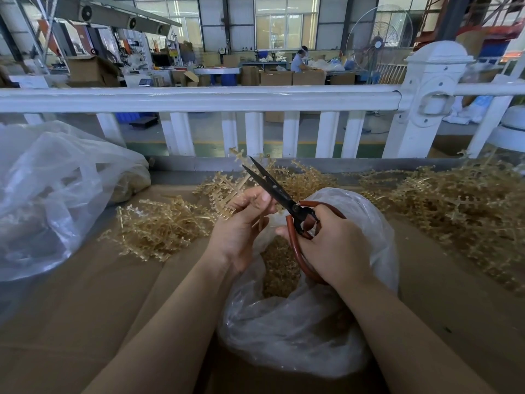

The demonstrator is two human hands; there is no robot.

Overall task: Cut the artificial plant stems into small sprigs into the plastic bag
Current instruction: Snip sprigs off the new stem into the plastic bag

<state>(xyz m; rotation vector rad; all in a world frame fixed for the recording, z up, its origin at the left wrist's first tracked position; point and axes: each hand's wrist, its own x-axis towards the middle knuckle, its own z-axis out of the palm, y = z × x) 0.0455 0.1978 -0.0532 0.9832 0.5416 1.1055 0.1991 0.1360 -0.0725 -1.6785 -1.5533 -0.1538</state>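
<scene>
Now stem (227,199) in left fingers (250,203), scissors (272,189) beside

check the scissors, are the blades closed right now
No, the scissors in the right hand have their two black blades spread apart in a V above the plastic bag.

Beyond my cardboard-covered table (85,294) runs a white railing (199,98) with a capped post (431,89). Past it lies a workshop floor (210,129) with cardboard boxes (292,76), a standing fan (379,44), and daylit windows (285,22).
</scene>
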